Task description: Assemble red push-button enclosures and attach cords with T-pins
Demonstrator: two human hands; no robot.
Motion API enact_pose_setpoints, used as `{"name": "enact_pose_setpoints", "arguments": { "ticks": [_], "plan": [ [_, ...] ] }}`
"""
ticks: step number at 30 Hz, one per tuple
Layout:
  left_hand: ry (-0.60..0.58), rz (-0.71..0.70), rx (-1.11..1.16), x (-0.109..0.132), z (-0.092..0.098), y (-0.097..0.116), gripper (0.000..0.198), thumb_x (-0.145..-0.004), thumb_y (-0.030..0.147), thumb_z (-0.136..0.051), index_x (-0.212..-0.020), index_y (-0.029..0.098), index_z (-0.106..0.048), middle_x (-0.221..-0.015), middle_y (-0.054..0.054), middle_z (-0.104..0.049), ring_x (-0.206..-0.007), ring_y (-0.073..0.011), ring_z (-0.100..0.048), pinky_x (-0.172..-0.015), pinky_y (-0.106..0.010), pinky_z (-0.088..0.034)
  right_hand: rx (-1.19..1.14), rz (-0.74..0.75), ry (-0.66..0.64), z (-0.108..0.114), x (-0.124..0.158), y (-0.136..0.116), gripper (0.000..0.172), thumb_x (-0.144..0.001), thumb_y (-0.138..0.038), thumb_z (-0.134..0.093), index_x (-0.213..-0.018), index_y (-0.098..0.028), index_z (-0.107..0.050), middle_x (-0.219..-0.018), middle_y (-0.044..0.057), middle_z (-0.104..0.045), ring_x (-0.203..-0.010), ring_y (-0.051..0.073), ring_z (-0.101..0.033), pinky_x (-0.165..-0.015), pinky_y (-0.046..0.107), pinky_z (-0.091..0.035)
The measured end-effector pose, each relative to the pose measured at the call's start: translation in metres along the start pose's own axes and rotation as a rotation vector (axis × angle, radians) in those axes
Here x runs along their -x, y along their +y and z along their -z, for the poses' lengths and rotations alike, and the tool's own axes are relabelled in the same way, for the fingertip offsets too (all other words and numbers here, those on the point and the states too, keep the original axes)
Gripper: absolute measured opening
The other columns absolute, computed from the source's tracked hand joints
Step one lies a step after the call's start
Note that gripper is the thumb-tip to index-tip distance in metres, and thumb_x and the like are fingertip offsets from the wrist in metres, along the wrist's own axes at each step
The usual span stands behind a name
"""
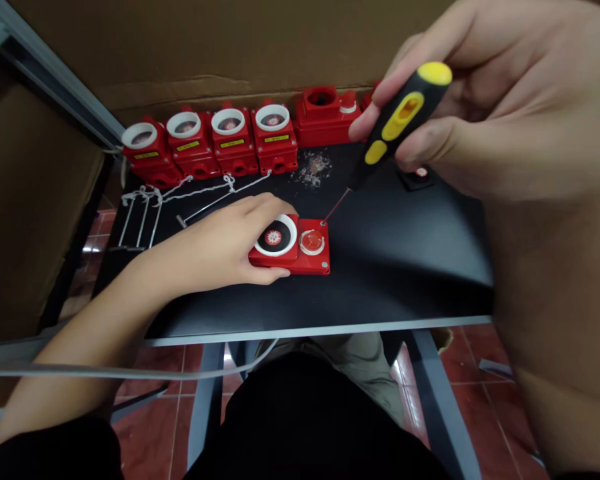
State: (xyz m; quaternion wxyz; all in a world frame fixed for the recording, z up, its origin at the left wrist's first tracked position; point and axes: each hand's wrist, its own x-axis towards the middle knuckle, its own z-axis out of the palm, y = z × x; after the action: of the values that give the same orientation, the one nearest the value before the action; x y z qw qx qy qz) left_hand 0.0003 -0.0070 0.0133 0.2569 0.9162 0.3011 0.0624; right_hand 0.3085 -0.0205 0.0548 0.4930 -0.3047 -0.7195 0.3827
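A red alarm box (300, 250) with a white-ringed black dial and a small round red button lies flat on the black table (390, 267). My left hand (225, 243) wraps around its left side and holds it down. My right hand (485, 100), raised close to the camera, pinches a black and yellow screwdriver (397, 123). The thin shaft slants down to the left, and its tip sits at the screw in the box's far right corner.
Several matching red boxes (210, 143) stand in a row along the table's back edge, against a cardboard wall. White cords and thin rods (153, 203) lie at the left. A small pile of debris (313, 167) sits behind the box. A grey cable crosses below the table's front edge.
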Motion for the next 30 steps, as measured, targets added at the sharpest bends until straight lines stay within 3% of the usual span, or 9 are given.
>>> {"name": "enact_pose_setpoints", "arguments": {
  "ticks": [3,6,10,13,18,23,26,30],
  "plan": [
    [-0.001,-0.003,-0.002,0.0,0.0,0.0,0.06,-0.098,0.043,-0.084,-0.15,0.02,-0.065,-0.148,-0.013,-0.075,-0.134,-0.0331,-0.075,-0.119,-0.042,-0.056,-0.012,0.021,0.084,-0.004,0.0,0.005,0.028,-0.079,-0.027,-0.11,-0.097,-0.04,-0.092,-0.102,-0.007,-0.089,-0.1,0.017,-0.087,-0.082,0.02,-0.075],
    [-0.003,0.004,0.002,0.0,0.0,0.0,0.06,-0.097,0.043,-0.085,-0.15,0.023,-0.065,-0.148,-0.012,-0.075,-0.134,-0.0339,-0.075,-0.118,-0.044,-0.057,-0.029,0.032,0.119,-0.007,-0.002,0.009,0.032,-0.073,-0.022,-0.11,-0.091,-0.039,-0.089,-0.098,-0.01,-0.086,-0.093,0.013,-0.083,-0.078,0.017,-0.071],
    [-0.014,0.012,0.005,0.001,0.002,0.001,0.059,-0.098,0.044,-0.083,-0.15,0.024,-0.065,-0.151,-0.012,-0.074,-0.136,-0.0335,-0.074,-0.12,-0.044,-0.056,-0.077,0.056,0.119,-0.012,-0.004,0.009,0.037,-0.068,-0.033,-0.117,-0.084,-0.034,-0.084,-0.09,-0.011,-0.082,-0.085,0.009,-0.075,-0.072,0.017,-0.067],
    [-0.016,0.007,0.003,0.001,0.002,0.001,0.06,-0.099,0.043,-0.083,-0.152,0.023,-0.064,-0.151,-0.012,-0.074,-0.139,-0.0337,-0.073,-0.121,-0.043,-0.056,-0.122,0.067,0.143,-0.016,-0.005,0.009,0.046,-0.063,-0.032,-0.121,-0.081,-0.031,-0.079,-0.084,-0.01,-0.077,-0.078,0.006,-0.067,-0.065,0.013,-0.061],
    [-0.014,0.005,0.011,0.0,0.002,0.002,0.059,-0.099,0.045,-0.082,-0.151,0.024,-0.065,-0.149,-0.012,-0.075,-0.139,-0.0347,-0.073,-0.12,-0.045,-0.056,-0.116,0.07,0.196,-0.022,-0.007,0.01,0.059,-0.054,-0.032,-0.124,-0.076,-0.034,-0.069,-0.077,-0.006,-0.062,-0.069,0.014,-0.062,-0.057,0.026,-0.059],
    [-0.013,0.003,0.008,0.001,0.002,0.002,0.059,-0.099,0.045,-0.082,-0.151,0.023,-0.064,-0.149,-0.012,-0.074,-0.138,-0.0333,-0.073,-0.121,-0.043,-0.056,-0.046,0.02,0.292,-0.026,-0.007,0.009,0.069,-0.046,-0.045,-0.126,-0.072,-0.036,-0.063,-0.077,-0.003,-0.061,-0.07,0.018,-0.059,-0.059,0.031,-0.062],
    [-0.021,0.003,0.0,0.001,0.002,0.003,0.059,-0.1,0.044,-0.082,-0.152,0.022,-0.064,-0.15,-0.012,-0.074,-0.139,-0.0334,-0.073,-0.121,-0.043,-0.056,-0.052,0.034,0.252,-0.022,-0.004,0.011,0.065,-0.05,-0.047,-0.125,-0.074,-0.035,-0.066,-0.08,-0.002,-0.061,-0.078,0.021,-0.065,-0.067,0.034,-0.064],
    [-0.018,0.014,-0.011,0.0,0.001,0.003,0.062,-0.099,0.046,-0.083,-0.153,0.023,-0.064,-0.15,-0.012,-0.074,-0.14,-0.0352,-0.072,-0.121,-0.044,-0.056,-0.035,0.047,0.122,-0.01,0.001,0.018,0.042,-0.078,-0.042,-0.114,-0.109,-0.036,-0.086,-0.118,0.0,-0.079,-0.1,0.022,-0.075,-0.083,0.032,-0.065]
  ]
}}
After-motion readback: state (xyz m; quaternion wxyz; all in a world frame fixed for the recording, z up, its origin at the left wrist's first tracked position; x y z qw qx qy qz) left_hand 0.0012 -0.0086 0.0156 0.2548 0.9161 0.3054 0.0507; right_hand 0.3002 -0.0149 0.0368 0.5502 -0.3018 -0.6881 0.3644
